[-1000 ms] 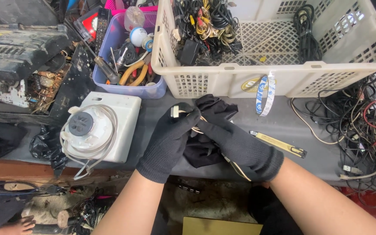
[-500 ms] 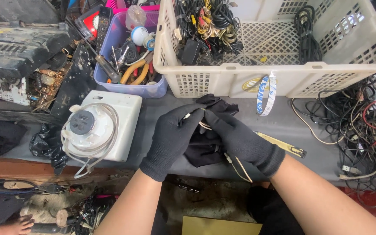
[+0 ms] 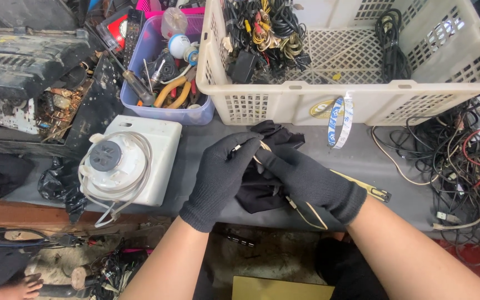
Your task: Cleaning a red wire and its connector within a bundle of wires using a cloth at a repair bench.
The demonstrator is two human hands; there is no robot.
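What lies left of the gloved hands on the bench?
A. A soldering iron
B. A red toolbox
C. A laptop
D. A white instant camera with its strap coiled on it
D: a white camera, with a strap looped over its lens, sits just beside the left hand.

A thin pale-gold cable (image 3: 293, 203) with a small metal plug at its end runs between the two black-gloved hands, the plug end pinched up near the fingertips, the rest trailing down in a loop. Beneath it a crumpled black cloth (image 3: 270, 166) lies bunched on the grey tabletop (image 3: 406, 194).
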